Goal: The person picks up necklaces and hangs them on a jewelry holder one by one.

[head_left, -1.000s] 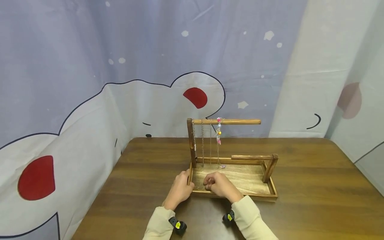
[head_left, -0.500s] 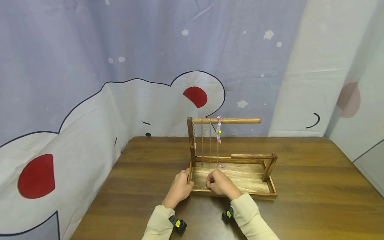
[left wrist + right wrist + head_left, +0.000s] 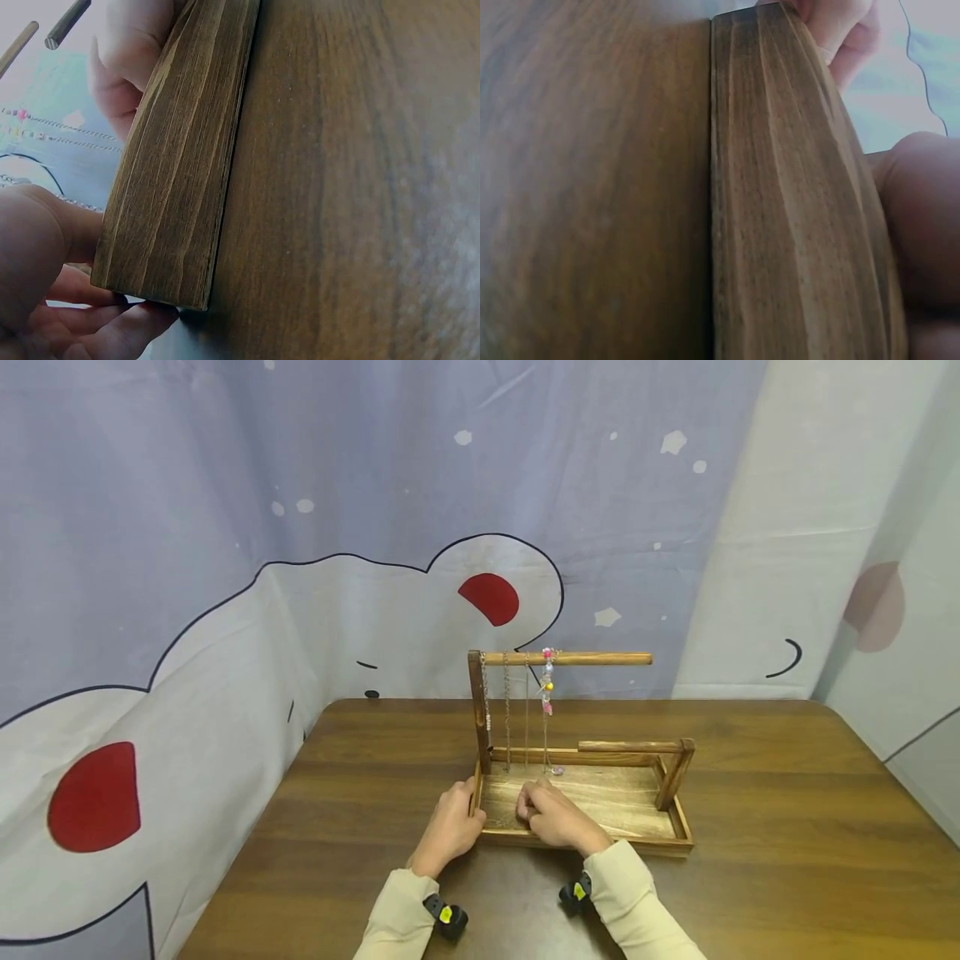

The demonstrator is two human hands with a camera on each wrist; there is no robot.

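A wooden jewelry stand (image 3: 684, 842) with a tray base is on the table. Its left end is gripped by my left hand (image 3: 450, 822), thumb on the inner side and fingers around the outside corner. My right hand (image 3: 555, 817) is low over the front of the tray, fingers curled, and pinches a thin necklace (image 3: 497, 823) lying faintly in the front left corner. The fingertips are partly hidden. From the upper bar (image 3: 607, 658) hang several chain necklaces (image 3: 507, 714) and a colorful beaded strand (image 3: 547, 687). In the left wrist view, fingers touch the tray wall (image 3: 169, 165).
A short lower bar (image 3: 628, 747) runs off a post (image 3: 675, 777) at the stand's right. The brown table (image 3: 787, 827) extends around the stand. A printed curtain (image 3: 360, 468) hangs behind the table's far edge.
My right hand was loosely curled over the tray, then its fingers closed at the thin necklace; now it has lifted slightly. The left hand stays on the stand's left end.
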